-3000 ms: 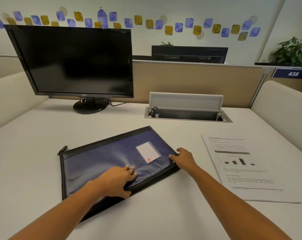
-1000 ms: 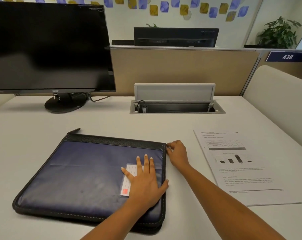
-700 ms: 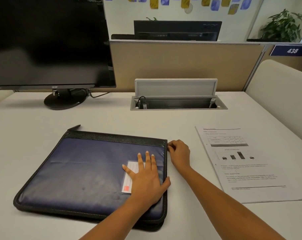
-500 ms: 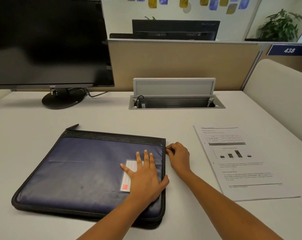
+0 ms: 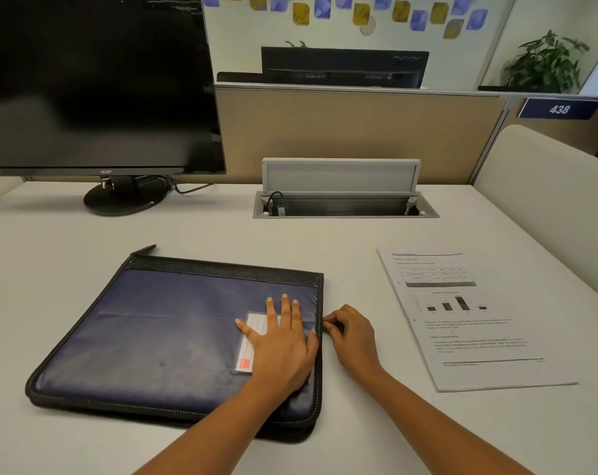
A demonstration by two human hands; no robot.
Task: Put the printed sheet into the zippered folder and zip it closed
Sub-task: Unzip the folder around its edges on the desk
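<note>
Unzipping is under way. The left hand [image 5: 280, 341] lies flat, fingers straight, pressing the folder [image 5: 170, 337] to the desk [image 5: 222, 234]. The right hand [image 5: 350, 334] has its fingers curled in a pinch at the zip [image 5: 320, 375] on the folder's right edge; the pull itself is hidden under the fingertips. Half a second ago that pinch sat at the far right corner; it is now about midway along the edge, nearer the person. Judgement: the zip is being drawn open, and the folder is not yet ready to take the sheet [image 5: 462, 320], which lies flat on the desk to the right, apart from the right hand. Three seconds ago the folder lay skewed; it now sits square.

Readable writing: "acer" on the monitor [image 5: 95, 80] bezel; "438" on the blue sign [image 5: 560, 109]. The sheet's print and the folder's label card [image 5: 245, 351] cannot be read.
</note>
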